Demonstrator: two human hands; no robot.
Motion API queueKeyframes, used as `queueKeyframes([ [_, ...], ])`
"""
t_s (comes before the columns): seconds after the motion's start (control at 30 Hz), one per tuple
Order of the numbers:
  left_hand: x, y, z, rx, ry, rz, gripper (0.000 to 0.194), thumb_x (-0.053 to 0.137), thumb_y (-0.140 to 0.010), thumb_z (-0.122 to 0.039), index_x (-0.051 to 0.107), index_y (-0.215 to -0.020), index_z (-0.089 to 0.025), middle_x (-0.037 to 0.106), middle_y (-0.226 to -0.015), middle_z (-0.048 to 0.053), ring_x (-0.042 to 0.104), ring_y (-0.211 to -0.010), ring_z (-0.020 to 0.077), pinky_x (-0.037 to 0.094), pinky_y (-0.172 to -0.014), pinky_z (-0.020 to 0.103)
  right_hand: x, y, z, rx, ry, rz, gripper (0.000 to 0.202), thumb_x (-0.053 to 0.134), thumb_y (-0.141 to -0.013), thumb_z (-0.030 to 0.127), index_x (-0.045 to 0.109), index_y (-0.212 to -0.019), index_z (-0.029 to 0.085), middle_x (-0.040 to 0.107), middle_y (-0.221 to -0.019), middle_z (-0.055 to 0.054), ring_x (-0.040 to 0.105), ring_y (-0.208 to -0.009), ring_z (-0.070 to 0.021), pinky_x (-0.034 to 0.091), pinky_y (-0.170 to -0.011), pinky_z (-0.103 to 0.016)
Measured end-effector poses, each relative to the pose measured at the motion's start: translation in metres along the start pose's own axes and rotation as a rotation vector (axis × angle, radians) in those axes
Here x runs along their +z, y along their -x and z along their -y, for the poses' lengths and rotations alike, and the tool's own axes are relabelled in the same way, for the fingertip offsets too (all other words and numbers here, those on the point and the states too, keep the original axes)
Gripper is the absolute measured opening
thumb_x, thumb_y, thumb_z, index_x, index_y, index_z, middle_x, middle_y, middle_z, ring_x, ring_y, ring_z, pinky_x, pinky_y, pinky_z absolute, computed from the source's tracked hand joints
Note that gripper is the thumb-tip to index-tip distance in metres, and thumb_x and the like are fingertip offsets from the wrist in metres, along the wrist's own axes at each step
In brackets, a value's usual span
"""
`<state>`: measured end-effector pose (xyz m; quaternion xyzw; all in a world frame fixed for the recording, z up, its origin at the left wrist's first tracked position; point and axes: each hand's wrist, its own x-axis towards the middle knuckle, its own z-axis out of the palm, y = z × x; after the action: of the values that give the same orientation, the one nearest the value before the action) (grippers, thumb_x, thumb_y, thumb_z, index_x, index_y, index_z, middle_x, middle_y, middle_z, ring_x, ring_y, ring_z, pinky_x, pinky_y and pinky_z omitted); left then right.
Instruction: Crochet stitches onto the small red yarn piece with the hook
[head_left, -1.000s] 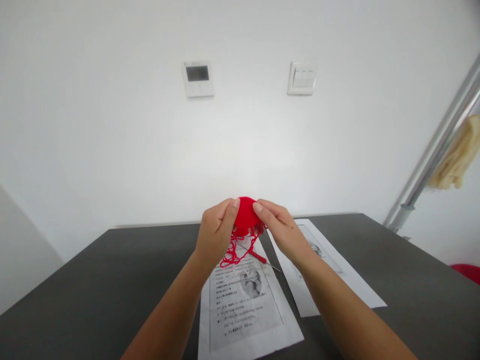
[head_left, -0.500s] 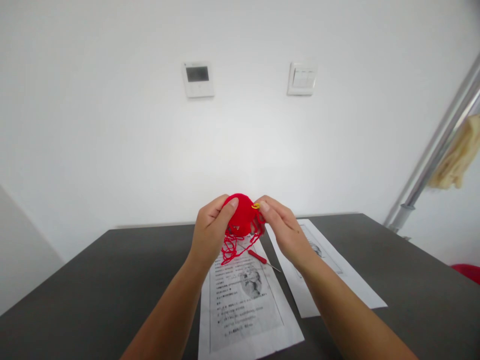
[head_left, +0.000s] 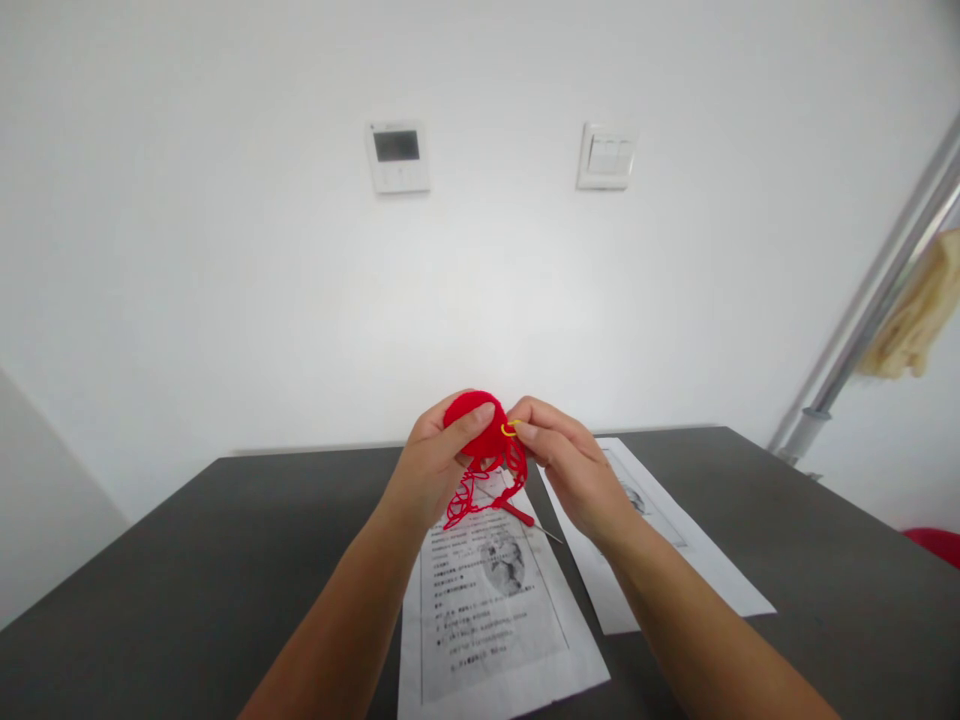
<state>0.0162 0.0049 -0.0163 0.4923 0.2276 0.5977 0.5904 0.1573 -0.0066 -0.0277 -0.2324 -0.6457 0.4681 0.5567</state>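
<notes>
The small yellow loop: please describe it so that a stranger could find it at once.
Above the dark table, the left hand holds a round red piece. Between this piece's right edge and the right hand is the yellow loop. It is thin and bright yellow, while the piece and the yarn below it are red.

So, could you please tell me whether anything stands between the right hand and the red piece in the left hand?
Only the small yellow loop that the right hand holds at the right edge of the red piece. The loose red strands hang below, and nothing else visible stands in between.
</notes>
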Motion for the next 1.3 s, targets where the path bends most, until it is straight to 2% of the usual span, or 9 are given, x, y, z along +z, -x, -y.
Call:
queueKeyframes([
  [0.3,-0.003,-0.002,0.004,0.012,0.001,0.025,0.035,0.091,-0.061,-0.039,0.066,-0.069,-0.016,0.061,-0.061,-0.003,0.051,-0.054,0.0073,0.042,-0.051,0.019,0.002,-0.001,0.003,0.033,-0.018,-0.027,0.021,0.057,-0.083,0.033,0.050,-0.067,0.022,0.044,-0.060,0.006,0.039,-0.058,-0.0128,0.032,-0.060,-0.028],
  [0.67,-0.008,-0.001,0.006,0.052,-0.179,0.092,0.030,0.079,-0.075,-0.043,0.063,-0.071,-0.018,0.055,-0.063,-0.003,0.047,-0.058,0.0094,0.039,-0.054,0.021,0.000,-0.001,0.003,0.046,0.012,-0.033,0.017,0.058,-0.080,0.032,0.051,-0.068,0.022,0.045,-0.060,0.006,0.038,-0.058,-0.0129,0.031,-0.059,-0.028],
  [0.93,-0.010,-0.001,0.008,0.048,-0.244,0.123,0.032,0.077,-0.078,-0.047,0.061,-0.074,-0.019,0.056,-0.064,-0.003,0.050,-0.057,0.0104,0.042,-0.052,0.021,0.000,0.000,0.005,0.026,0.054,-0.044,0.015,0.056,-0.077,0.030,0.049,-0.066,0.023,0.044,-0.059,0.006,0.039,-0.058,-0.0130,0.032,-0.057,-0.028],
  [1.3,-0.015,-0.001,0.010,0.087,-0.311,0.154,0.032,0.073,-0.083,-0.048,0.061,-0.075,-0.019,0.053,-0.065,-0.004,0.045,-0.058,0.0096,0.036,-0.053,0.021,0.000,0.000,0.006,0.007,0.098,-0.040,0.013,0.052,-0.080,0.029,0.050,-0.069,0.023,0.045,-0.062,0.005,0.040,-0.060,-0.0139,0.034,-0.059,-0.029],
])
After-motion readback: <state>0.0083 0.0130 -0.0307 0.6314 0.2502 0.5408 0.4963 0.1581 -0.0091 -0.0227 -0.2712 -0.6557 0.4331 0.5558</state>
